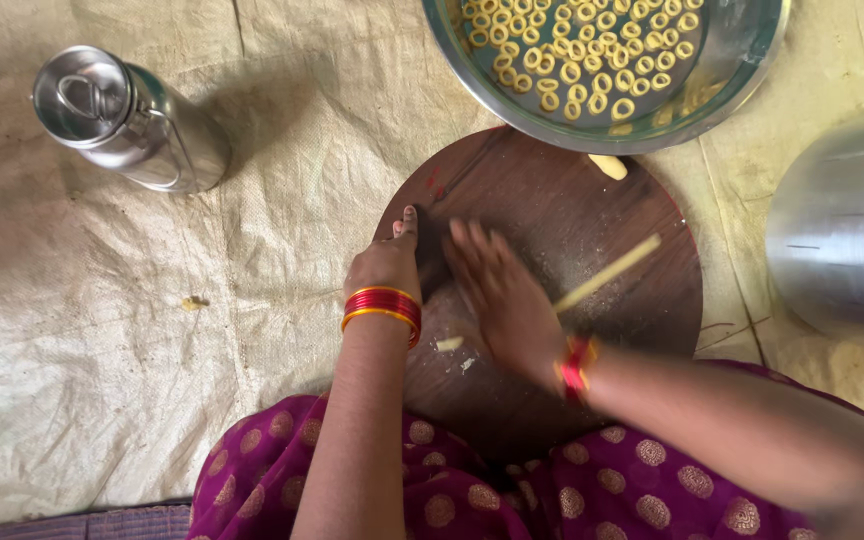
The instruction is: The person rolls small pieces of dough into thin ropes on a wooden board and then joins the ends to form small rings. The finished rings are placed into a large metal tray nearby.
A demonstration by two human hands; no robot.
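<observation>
I see my right hand (507, 300) lying flat and open on a thin dough rope (607, 272) that runs toward 2 o'clock on the round board (552, 200). My left hand (387, 265) rests half-curled, holding nothing. The dough looks soft and breakable; I judge light pressure at its middle is best.

I see red and gold bangles (383, 306) stacked on my left wrist, a red-orange band (575, 366) on my right, and magenta cloth with gold round motifs (472, 490) over my lap.
</observation>
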